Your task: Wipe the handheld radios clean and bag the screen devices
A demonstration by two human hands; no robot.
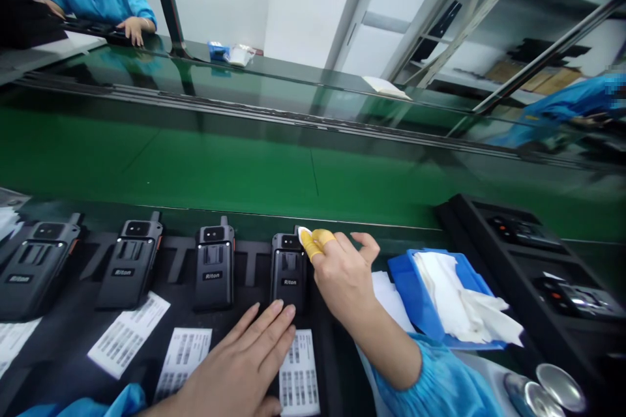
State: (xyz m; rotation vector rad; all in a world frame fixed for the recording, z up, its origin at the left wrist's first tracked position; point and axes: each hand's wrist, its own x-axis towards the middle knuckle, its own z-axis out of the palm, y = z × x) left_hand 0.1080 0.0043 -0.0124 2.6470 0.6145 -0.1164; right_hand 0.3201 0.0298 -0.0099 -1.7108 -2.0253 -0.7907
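Several black Riton handsets lie face down in a row on a dark tray (254,260). My right hand (342,273), with yellow finger cots on thumb and forefinger, pinches a small white piece (304,234) at the top right corner of the rightmost handset (289,270). My left hand (239,365) lies flat, fingers stretched, its fingertips touching the lower edge of that handset. White barcode labels (299,374) lie in front of each handset.
A blue tray (411,287) holding white cloth sits to the right, beside a black tray (542,260) with more devices. Metal cans (548,394) stand at bottom right. Beyond runs a green conveyor belt (244,169). Other people in blue coats work at the far left and right.
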